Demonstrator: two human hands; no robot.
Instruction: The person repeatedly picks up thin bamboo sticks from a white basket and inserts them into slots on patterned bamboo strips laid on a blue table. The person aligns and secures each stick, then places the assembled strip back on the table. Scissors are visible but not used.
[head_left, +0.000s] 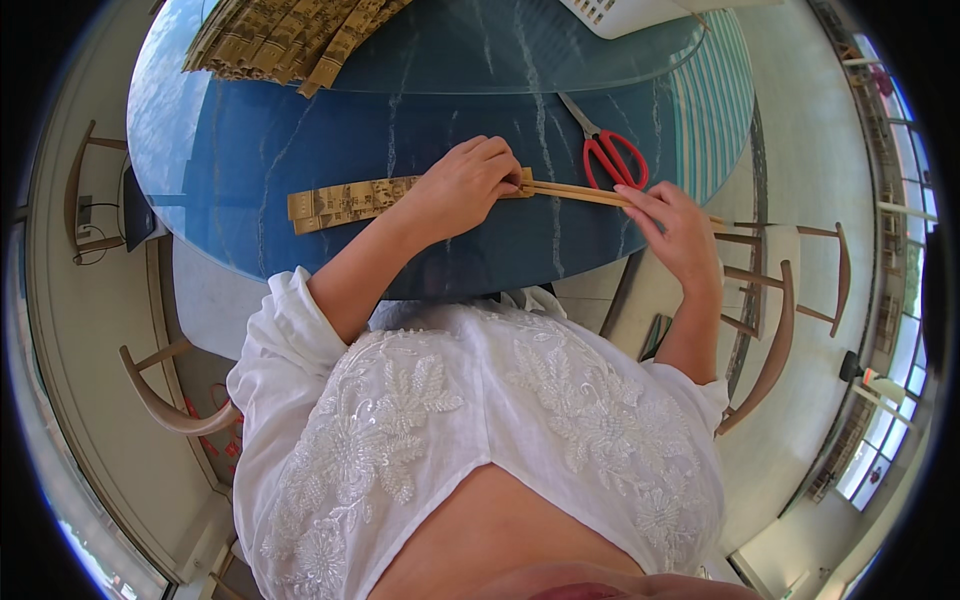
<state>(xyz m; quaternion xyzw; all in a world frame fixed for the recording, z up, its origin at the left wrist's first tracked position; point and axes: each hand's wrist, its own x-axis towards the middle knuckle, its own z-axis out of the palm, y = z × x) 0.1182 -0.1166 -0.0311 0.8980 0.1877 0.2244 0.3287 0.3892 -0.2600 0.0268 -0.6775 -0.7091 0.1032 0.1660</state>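
Over the table's near part, my left hand [465,185] is closed around the right end of a brown printed paper sleeve [340,204]. The sleeve lies lengthwise to the left, beneath and beyond that hand. A pair of light wooden chopsticks [580,192] stretches between my hands. Their left ends meet the sleeve's end by my left fingertips; how far inside they sit is hidden. My right hand [672,225] pinches the chopsticks' right end between thumb and fingers. Just beyond it lie scissors [612,155] with red handles, blades pointing away.
A pile of similar brown printed sleeves [285,40] lies at the table's far left. At the far right is a white perforated basket [625,15]. The blue, white-veined table [300,150] has a raised round glass top [470,60] at the back. Wooden chairs [780,350] stand around.
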